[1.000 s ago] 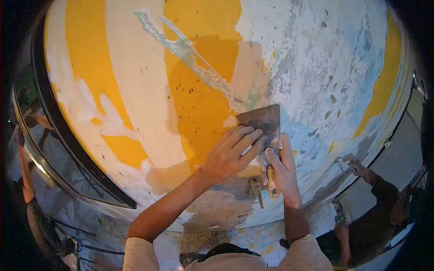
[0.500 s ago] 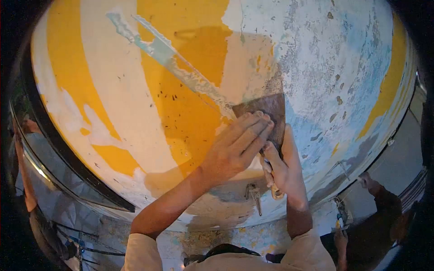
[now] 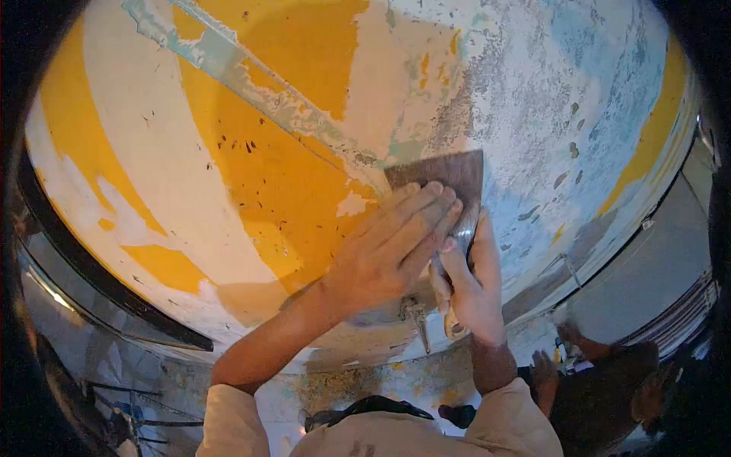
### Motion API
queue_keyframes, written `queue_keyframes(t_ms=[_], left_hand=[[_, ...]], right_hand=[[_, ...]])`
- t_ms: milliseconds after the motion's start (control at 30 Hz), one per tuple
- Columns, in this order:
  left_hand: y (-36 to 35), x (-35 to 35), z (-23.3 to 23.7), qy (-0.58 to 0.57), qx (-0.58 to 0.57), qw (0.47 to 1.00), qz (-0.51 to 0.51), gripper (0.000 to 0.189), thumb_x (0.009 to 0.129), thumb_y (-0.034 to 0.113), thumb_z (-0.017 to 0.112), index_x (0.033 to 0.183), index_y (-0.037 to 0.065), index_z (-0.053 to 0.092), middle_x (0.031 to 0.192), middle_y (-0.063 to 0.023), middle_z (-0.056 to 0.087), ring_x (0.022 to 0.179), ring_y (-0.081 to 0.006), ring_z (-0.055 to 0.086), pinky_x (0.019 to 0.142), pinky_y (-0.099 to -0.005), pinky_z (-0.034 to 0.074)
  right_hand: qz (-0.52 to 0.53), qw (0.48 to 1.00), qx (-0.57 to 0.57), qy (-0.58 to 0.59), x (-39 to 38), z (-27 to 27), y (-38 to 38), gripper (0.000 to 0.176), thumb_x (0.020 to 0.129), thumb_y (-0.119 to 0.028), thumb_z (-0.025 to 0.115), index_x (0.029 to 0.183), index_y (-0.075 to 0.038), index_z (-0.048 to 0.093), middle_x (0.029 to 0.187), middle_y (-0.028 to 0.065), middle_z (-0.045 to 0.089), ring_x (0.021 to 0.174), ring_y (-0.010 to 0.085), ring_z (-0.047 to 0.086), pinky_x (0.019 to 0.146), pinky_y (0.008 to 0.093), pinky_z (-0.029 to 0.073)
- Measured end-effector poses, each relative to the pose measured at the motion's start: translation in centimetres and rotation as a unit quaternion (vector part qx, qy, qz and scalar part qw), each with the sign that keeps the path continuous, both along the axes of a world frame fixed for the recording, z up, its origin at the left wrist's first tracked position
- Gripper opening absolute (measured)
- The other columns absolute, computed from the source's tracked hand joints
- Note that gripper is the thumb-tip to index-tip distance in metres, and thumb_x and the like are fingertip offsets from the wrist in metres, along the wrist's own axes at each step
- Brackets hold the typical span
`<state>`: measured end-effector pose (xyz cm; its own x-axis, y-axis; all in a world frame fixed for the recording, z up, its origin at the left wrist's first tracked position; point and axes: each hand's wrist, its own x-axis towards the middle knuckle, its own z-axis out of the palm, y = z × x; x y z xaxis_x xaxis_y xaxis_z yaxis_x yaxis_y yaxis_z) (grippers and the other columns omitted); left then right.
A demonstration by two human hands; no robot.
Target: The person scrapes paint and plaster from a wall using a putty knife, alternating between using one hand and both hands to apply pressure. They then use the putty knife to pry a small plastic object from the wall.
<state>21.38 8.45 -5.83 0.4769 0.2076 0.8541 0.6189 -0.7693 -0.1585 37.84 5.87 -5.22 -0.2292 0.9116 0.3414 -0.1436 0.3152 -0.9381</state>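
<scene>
My right hand [image 3: 474, 286] is wrapped round the wooden handle of a wide metal scraper [image 3: 454, 169], whose broad blade lies against a painted curved surface [image 3: 304, 190]. The fingers of my left hand [image 3: 388, 247] lie flat and close together, pressing on the blade. The surface has yellow and off-white bands, and a bare greenish strip [image 3: 221, 68] runs diagonally down to near the blade's left corner. Right of the blade the paint is patchy white, grey and pale blue.
A metal latch [image 3: 416, 324] sticks out below my hands. A black curved edge [image 3: 114, 293] borders the surface at left. At lower right a co-worker [image 3: 601, 388] reaches toward the surface. Paint flakes litter the floor [image 3: 343, 390]. Metal bars stand at lower left.
The view has shifted, so the surface's bands and strip appear further left and up. Both my hands keep their hold on the scraper. The co-worker's hands at lower right have moved.
</scene>
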Motion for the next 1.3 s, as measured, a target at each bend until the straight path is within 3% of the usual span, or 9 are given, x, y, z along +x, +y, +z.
queue_keyframes(t_ms=[200, 300, 467, 567, 700, 800, 1067, 1167, 1300], left_hand=[[0.7, 0.2, -1.9, 0.027, 0.012, 1.0, 0.002, 0.05, 0.083, 0.013, 0.064, 0.129, -0.004, 0.062, 0.134, -0.0155, 0.06, 0.13, -0.0308, 0.055, 0.112, -0.0444, 0.042], [0.0, 0.4, -1.0, 0.024, -0.018, 1.0, -0.005, 0.047, 0.086, 0.014, 0.062, 0.131, -0.001, 0.062, 0.134, -0.0142, 0.061, 0.128, -0.0309, 0.057, 0.11, -0.0451, 0.043], [1.2, 0.3, -4.0, -0.06, -0.12, 0.988, -0.071, 0.051, 0.082, 0.013, 0.063, 0.131, -0.003, 0.061, 0.136, -0.015, 0.059, 0.132, -0.0299, 0.053, 0.113, -0.0428, 0.041], [0.3, -0.5, 0.3, 0.021, 0.009, 0.999, 0.026, 0.051, 0.084, 0.014, 0.064, 0.133, -0.002, 0.06, 0.139, -0.0151, 0.058, 0.134, -0.0286, 0.052, 0.114, -0.0431, 0.04], [0.9, -0.1, -3.3, -0.026, -0.063, 0.997, -0.034, 0.048, 0.084, 0.012, 0.066, 0.131, -0.001, 0.063, 0.137, -0.0161, 0.06, 0.126, -0.0341, 0.059, 0.108, -0.0459, 0.045], [0.3, -0.9, 1.9, 0.007, 0.02, 1.0, 0.016, 0.046, 0.085, 0.012, 0.067, 0.13, 0.0, 0.064, 0.135, -0.0152, 0.061, 0.127, -0.0329, 0.058, 0.109, -0.0453, 0.045], [0.8, -0.8, 0.1, 0.012, 0.01, 1.0, -0.006, 0.047, 0.088, 0.012, 0.065, 0.132, 0.0, 0.06, 0.135, -0.014, 0.06, 0.13, -0.0303, 0.055, 0.112, -0.0441, 0.043], [2.4, -0.8, -1.6, -0.009, 0.012, 0.999, -0.05, 0.053, 0.083, 0.017, 0.063, 0.132, -0.004, 0.059, 0.137, -0.0157, 0.055, 0.135, -0.0304, 0.048, 0.115, -0.0418, 0.038], [1.6, -1.4, -1.1, 0.021, 0.05, 0.998, -0.033, 0.05, 0.082, 0.015, 0.062, 0.127, -0.006, 0.061, 0.136, -0.0157, 0.056, 0.134, -0.03, 0.049, 0.115, -0.0421, 0.039]], right_hand=[[-0.079, 0.994, 0.079, -0.013, 1.0, -4.9, 0.8, 0.037, 0.104, -0.013, 0.049, 0.135, 0.0, 0.035, 0.08, 0.0, 0.052, 0.05, 0.0066, 0.043, 0.042, 0.0229, 0.038], [-0.05, 0.998, -0.009, -0.042, 1.6, -2.4, -0.3, 0.035, 0.103, -0.012, 0.049, 0.134, 0.0, 0.037, 0.082, 0.0004, 0.053, 0.051, 0.0076, 0.044, 0.044, 0.024, 0.04], [-0.005, 1.0, 0.027, 0.012, 0.7, -2.8, 0.8, 0.036, 0.103, -0.01, 0.048, 0.136, -0.002, 0.034, 0.08, 0.0011, 0.052, 0.052, 0.0061, 0.043, 0.044, 0.0222, 0.039], [0.004, 0.999, 0.011, 0.03, 0.2, -2.1, 0.1, 0.036, 0.103, -0.008, 0.047, 0.136, -0.004, 0.033, 0.08, 0.0008, 0.051, 0.052, 0.0052, 0.042, 0.043, 0.0208, 0.037], [-0.046, 0.994, 0.09, 0.032, -0.3, -4.7, 1.0, 0.038, 0.103, -0.006, 0.046, 0.138, -0.007, 0.031, 0.078, 0.0001, 0.05, 0.052, 0.0048, 0.043, 0.042, 0.0207, 0.036], [-0.007, 0.999, 0.028, 0.04, -1.5, 0.3, 0.6, 0.04, 0.104, -0.006, 0.045, 0.141, -0.007, 0.031, 0.08, 0.0003, 0.051, 0.051, 0.0051, 0.043, 0.042, 0.0213, 0.037], [-0.103, 0.992, 0.07, 0.038, -1.4, -1.8, 0.8, 0.04, 0.103, -0.005, 0.045, 0.142, -0.003, 0.037, 0.092, 0.001, 0.055, 0.06, 0.0025, 0.046, 0.048, 0.0185, 0.038], [-0.105, 0.988, 0.115, -0.014, -0.7, -3.6, 1.5, 0.043, 0.102, -0.006, 0.047, 0.144, -0.001, 0.037, 0.108, 0.0058, 0.058, 0.08, 0.0083, 0.056, 0.067, 0.0231, 0.048], [-0.114, 0.989, 0.09, 0.015, -1.3, -4.2, 0.5, 0.048, 0.102, -0.007, 0.048, 0.147, 0.0, 0.035, 0.134, 0.0136, 0.053, 0.116, 0.0173, 0.051, 0.101, 0.033, 0.041]])
